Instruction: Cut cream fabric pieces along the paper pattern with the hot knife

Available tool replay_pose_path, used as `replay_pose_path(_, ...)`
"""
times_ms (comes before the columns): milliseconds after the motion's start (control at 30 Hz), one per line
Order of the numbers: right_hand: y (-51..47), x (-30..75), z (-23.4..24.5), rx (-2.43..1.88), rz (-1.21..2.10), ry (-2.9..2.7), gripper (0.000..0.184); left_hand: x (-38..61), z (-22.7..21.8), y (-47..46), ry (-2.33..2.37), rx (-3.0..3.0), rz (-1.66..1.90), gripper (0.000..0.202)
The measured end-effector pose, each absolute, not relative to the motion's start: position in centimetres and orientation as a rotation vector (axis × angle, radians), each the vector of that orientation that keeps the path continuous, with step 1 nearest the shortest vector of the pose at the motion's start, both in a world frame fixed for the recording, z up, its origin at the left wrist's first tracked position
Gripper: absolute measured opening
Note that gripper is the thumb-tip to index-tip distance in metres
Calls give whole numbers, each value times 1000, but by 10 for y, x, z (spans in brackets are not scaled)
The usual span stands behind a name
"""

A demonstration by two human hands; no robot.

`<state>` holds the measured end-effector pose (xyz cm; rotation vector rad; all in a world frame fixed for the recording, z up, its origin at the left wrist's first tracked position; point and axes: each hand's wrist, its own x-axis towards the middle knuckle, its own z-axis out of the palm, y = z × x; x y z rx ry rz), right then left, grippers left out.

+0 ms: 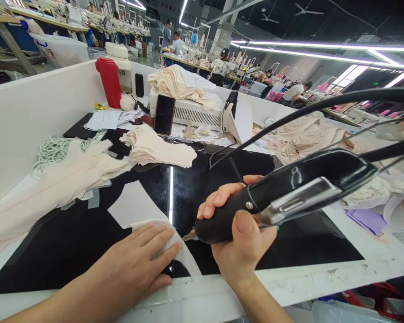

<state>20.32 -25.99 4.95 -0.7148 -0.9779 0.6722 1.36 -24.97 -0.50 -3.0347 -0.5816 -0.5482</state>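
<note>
My right hand (pixel 239 233) is wrapped round a thick black corded hand tool (pixel 289 184), the thumb on its silver metal lever. The tool's small metal tip (pixel 189 235) points left and reaches the edge of a white fabric piece (pixel 134 204), or stops just beside it; I cannot tell which. Flat on that fabric lies my left hand (pixel 138 255), its fingers stretched out and pressing it onto the glossy black work surface (pixel 94 251). One corner of the fabric runs down to the white front edge of the table.
Stacked cream fabric pieces (pixel 161 150) lie behind my hands, longer cream strips (pixel 60 179) at left. A phone (pixel 164 114) leans on a vented white box (pixel 198 115). The tool's black cable (pixel 272 123) arches to the right. A red bottle (pixel 108 83) stands at the back.
</note>
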Motion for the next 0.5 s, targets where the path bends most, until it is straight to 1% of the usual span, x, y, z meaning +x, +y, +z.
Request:
replay_pose_path(133,-256,201,47,-717,671,-998,37,14,-8,-250,-590,-3048,-546,43)
replay_pose_path(300,-254,198,48,-760,674,-1006,31,14,-8,-252,-600,-3072,-541,44)
replay_pose_path(500,-248,196,50,-715,665,-969,37,15,-2,-251,-629,-3066,-559,40)
